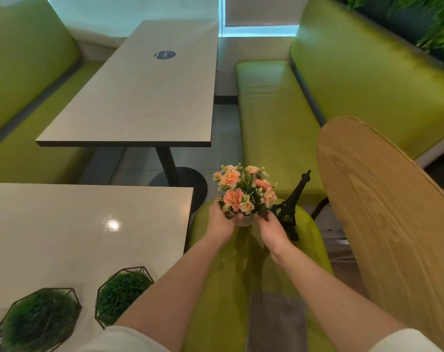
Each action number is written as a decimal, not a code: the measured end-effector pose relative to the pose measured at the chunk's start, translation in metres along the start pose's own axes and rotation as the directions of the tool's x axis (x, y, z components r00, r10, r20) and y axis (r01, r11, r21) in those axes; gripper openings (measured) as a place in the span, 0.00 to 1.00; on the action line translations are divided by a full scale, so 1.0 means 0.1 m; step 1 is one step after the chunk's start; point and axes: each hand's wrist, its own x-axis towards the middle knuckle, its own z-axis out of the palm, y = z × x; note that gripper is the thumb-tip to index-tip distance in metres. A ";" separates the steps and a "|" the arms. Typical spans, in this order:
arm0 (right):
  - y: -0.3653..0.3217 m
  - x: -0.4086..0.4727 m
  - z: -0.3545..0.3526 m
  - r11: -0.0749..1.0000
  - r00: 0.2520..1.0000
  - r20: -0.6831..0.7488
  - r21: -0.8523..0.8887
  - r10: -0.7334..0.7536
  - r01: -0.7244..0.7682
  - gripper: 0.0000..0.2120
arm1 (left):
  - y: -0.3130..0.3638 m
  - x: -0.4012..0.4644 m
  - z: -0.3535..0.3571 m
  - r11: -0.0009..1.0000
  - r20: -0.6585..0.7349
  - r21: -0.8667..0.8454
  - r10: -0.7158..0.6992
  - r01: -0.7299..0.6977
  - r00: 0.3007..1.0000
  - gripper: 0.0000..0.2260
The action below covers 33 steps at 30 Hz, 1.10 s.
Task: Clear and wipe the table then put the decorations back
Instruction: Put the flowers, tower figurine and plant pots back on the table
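While both arms reach forward over a green seat (243, 270), the left hand (219, 219) and right hand (271, 228) form a two-sided grip on a small flower pot (244, 219) — each hand curls round one side, the pot between them and the peach blooms rising just above the fingers. Just right of the grip, beside the right hand, a black Eiffel Tower figurine (290, 207) stands on the seat. Left of the grip lies the pale surface (76, 232) — two wire-framed grass balls (121, 293) sit near its close edge.
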 end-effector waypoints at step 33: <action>-0.44 -0.85 1.97 0.966 0.820 0.545 -0.065 -0.175 0.249 0.20 | -0.70 -0.97 -2.31 1.000 -0.419 -0.001 0.021 -0.023 0.908 0.23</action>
